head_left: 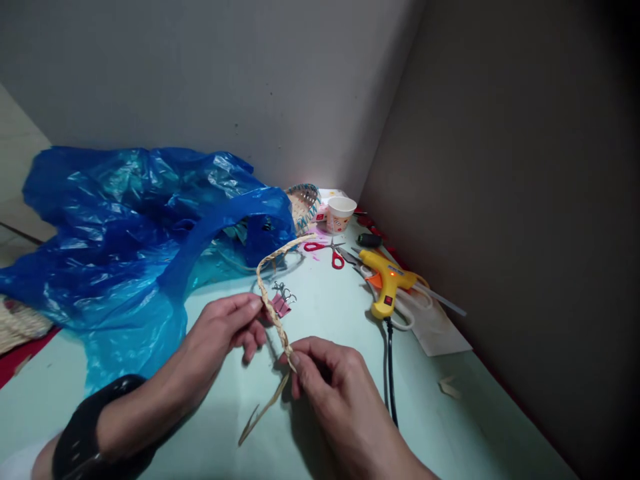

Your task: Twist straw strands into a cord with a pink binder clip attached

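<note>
A tan braided straw strand arcs up from my hands toward the blue bag. My left hand pinches the braid near its middle, fingers closed, a black watch on the wrist. My right hand pinches the braid lower down, where loose straw ends trail onto the table. A pink binder clip sits just behind the braid, close to my left fingertips; whether it is clipped to the strand I cannot tell.
A crumpled blue plastic bag fills the left. Behind lie a small woven basket, a paper cup, red-handled scissors, and a yellow glue gun with its black cord. Walls close the back and right.
</note>
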`<state>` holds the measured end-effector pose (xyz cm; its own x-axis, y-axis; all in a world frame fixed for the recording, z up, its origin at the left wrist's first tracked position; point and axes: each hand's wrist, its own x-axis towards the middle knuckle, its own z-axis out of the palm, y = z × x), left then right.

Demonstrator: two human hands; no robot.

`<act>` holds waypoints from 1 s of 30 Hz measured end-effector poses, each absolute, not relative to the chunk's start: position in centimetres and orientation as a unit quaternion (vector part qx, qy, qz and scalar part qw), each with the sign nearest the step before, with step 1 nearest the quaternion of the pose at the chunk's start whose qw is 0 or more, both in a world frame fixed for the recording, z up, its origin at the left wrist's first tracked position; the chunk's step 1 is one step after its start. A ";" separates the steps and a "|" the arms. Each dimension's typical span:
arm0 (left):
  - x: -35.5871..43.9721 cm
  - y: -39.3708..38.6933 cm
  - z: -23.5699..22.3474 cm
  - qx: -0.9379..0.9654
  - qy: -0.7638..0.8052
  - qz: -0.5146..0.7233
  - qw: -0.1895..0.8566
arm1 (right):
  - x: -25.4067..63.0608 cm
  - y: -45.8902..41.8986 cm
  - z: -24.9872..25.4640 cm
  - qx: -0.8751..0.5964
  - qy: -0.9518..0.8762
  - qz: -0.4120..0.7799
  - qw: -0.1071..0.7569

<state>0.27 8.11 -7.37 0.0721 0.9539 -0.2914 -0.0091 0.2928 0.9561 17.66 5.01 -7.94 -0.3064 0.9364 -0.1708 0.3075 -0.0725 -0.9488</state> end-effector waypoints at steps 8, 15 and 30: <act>2.1 4.6 -7.8 0.487 0.475 0.294 0.672 | 17.7 5.3 -7.6 -0.465 -0.588 0.566 0.343; 2.3 4.5 -7.5 0.427 0.528 0.321 0.660 | 17.2 4.4 -8.3 -0.477 -0.594 0.546 0.348; 2.1 4.0 -7.2 0.511 0.582 0.355 0.523 | 18.5 4.7 -6.0 -0.492 -0.791 0.304 0.201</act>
